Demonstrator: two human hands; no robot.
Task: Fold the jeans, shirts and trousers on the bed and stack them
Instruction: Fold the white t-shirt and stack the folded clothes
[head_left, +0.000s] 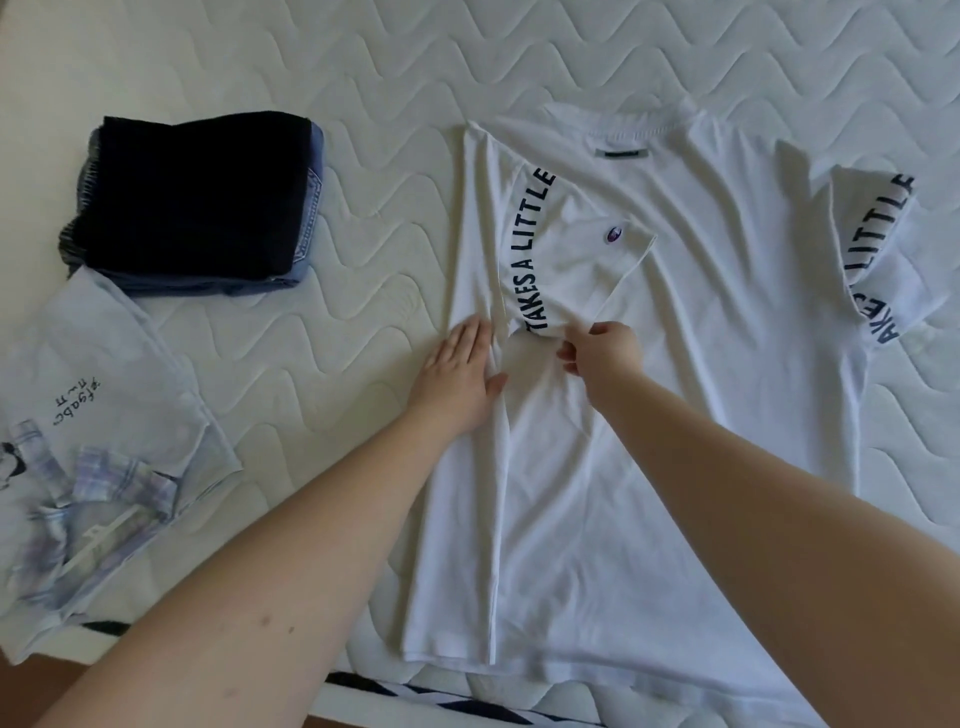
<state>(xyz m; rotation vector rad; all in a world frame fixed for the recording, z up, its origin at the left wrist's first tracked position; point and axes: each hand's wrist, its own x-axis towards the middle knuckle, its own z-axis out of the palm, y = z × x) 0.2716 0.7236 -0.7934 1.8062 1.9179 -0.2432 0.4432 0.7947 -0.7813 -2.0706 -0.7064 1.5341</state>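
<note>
- Head view, far left: a pale blue shirt with a plaid collar and a small line of dark print lies flat near the mattress edge, partly folded, its collar toward you.
- Just behind it sits a stack of folded jeans and trousers: a dark navy piece on top, lighter blue denim below with stitched seams showing at its right side, a grey layer peeking out on the left.
- Your left hand lies flat, fingers straight and together, palm down on the left folded edge of the white T-shirt, pressing the cloth to the mattress.
- The T-shirt lies back side up across the middle and right of the quilted white mattress, neck away from you with a dark label under the collar, hem near the bed's front edge. Its left side is folded inward in a long vertical crease.
- The left sleeve is turned over onto the body, showing black lettering "TAKES A LITTLE" along it and a small round logo near its cuff.
- Your right hand pinches the lower edge of that folded sleeve, fingers curled on the cloth.
- The right sleeve lies spread out at the far right, carrying the same lettering, not folded in.
</note>
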